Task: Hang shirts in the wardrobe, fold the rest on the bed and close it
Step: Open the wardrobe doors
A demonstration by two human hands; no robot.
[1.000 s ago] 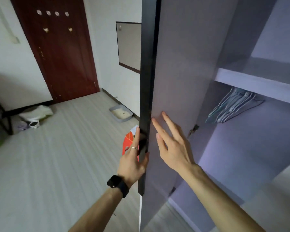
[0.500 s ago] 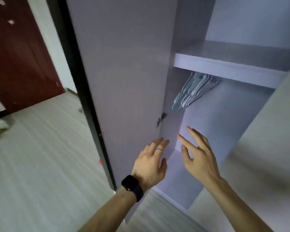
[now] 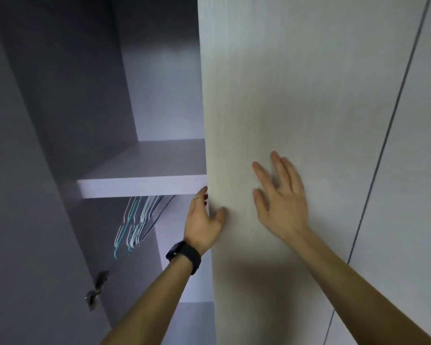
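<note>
The wardrobe stands directly ahead with its left compartment open. The left hand grips the free edge of the pale door, with the thumb on the front face and the fingers wrapped behind the edge. The right hand has its fingers straight and spread at the door face; motion blur leaves actual contact uncertain. Bare hangers hang beneath the shelf.

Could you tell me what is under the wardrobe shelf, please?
A bunch of empty hangers hangs under the shelf; the pale door covers everything further right.
</note>
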